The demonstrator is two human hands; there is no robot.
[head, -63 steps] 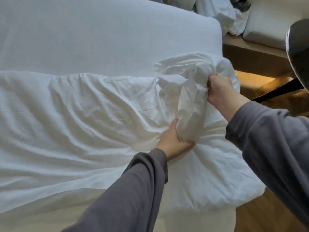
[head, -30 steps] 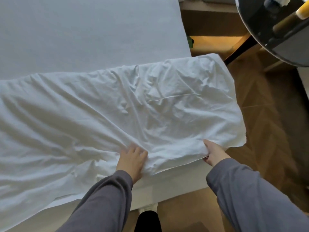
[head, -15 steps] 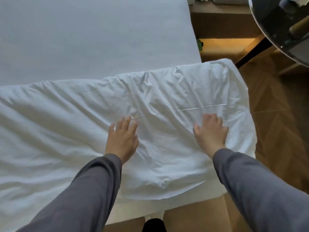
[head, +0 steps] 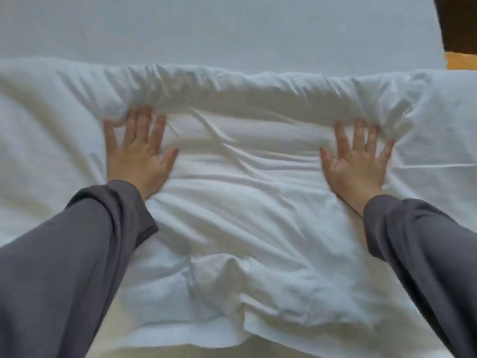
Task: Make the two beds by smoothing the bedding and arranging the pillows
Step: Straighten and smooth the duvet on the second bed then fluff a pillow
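Observation:
A wrinkled white duvet (head: 245,202) lies across the near part of the bed, its far edge bunched into a soft ridge. Beyond it the flat white fitted sheet (head: 219,29) covers the mattress. My left hand (head: 138,151) lies flat on the duvet left of centre, fingers spread and straight, fingertips at the ridge. My right hand (head: 355,158) presses flat on the duvet to the right, fingers spread too. Grey sleeves cover both forearms. No pillow is in sight.
At the top right corner the bed ends; a dark wooden piece (head: 456,21) and a strip of warm-lit floor (head: 462,60) show past it. The duvet's near edge folds over close to the bottom of the view.
Both hands let go of the duvet's corner and near edge, went flat and slid forward over it to the far ridge. My view moved in closer over the bed.

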